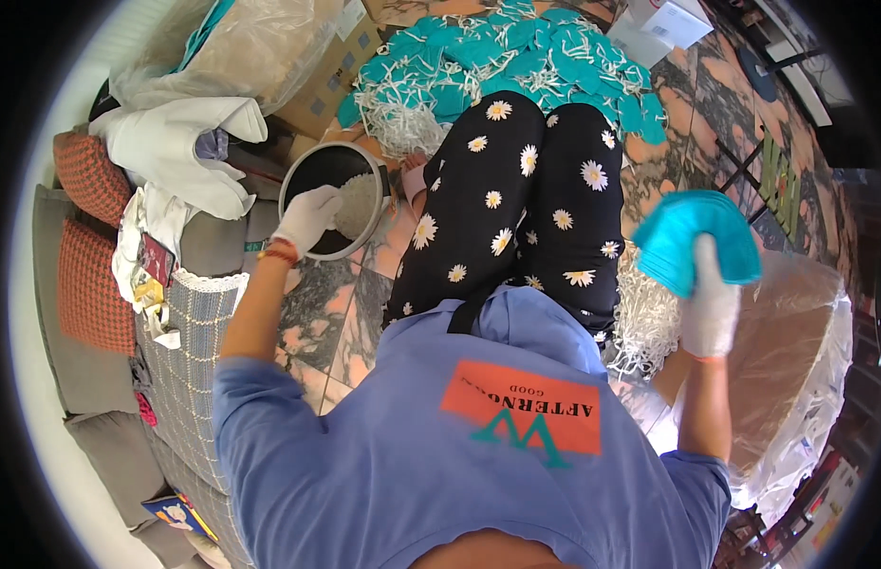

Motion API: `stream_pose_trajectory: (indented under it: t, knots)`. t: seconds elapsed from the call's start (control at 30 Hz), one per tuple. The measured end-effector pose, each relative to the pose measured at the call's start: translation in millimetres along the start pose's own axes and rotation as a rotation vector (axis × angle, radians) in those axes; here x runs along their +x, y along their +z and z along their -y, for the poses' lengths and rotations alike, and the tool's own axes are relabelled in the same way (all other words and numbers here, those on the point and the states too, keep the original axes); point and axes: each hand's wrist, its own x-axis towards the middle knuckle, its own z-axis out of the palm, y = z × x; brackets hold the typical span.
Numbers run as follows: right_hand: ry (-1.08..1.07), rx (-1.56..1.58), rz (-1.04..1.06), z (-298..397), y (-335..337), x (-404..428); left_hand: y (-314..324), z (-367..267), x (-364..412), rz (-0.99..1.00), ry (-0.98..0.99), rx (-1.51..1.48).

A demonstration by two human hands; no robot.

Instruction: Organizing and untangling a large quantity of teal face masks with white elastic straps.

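Note:
My left hand (311, 219), in a white knit glove, reaches over the near-left rim of a round bucket (295, 165). A heap of small whitish pieces (360, 205) lies in the bucket; whether my fingers hold any of them I cannot tell. At the right, my gloved right hand (711, 306) grips a stack of teal face masks (718, 220), with a finger or thumb laid over them. Below that stack a bundle of white ear-loop cords (643, 320) hangs beside my thigh. Beyond my knees a large pile of teal masks (511, 57) with white loops covers part of the floor.
An open cardboard box (782, 363) lined with clear plastic stands at the right. Another cardboard box (326, 89) under plastic film is at the upper left. A sofa (91, 306) with checked cushions runs along the left. A white carton (657, 28) stands past the mask pile.

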Motion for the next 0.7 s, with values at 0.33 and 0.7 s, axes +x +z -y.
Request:
stream_pose_trajectory:
  t: [0.33, 0.7]
  knots:
    - [0.293, 0.531, 0.244, 25.5, 98.3, -8.7, 65.1, -157.3, -7.3, 0.128, 0.380, -0.572]
    - [0.359, 0.770, 0.275, -2.0, 74.8, 7.2, 80.0, -260.1, -33.0, -0.230, 0.417, -0.712]
